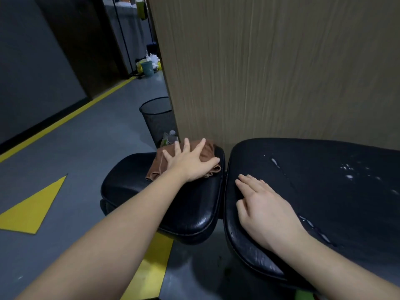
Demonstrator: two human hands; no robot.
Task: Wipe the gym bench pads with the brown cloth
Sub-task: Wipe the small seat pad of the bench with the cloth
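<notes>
Head view: the left hand (190, 164) presses the brown cloth (207, 151) flat, fingers spread, on the small pad's (173, 202) far corner. The right hand (263, 204) rests flat and empty on the large pad (324, 191).

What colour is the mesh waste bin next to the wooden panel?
Black. The mesh waste bin shows in the head view, behind the smaller bench pad.

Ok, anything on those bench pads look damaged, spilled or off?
Yes. The larger pad has white flecks and streaks, worn spots or residue, I cannot tell which. The left hand presses the brown cloth on the smaller pad; the right hand rests flat on the larger.
</notes>
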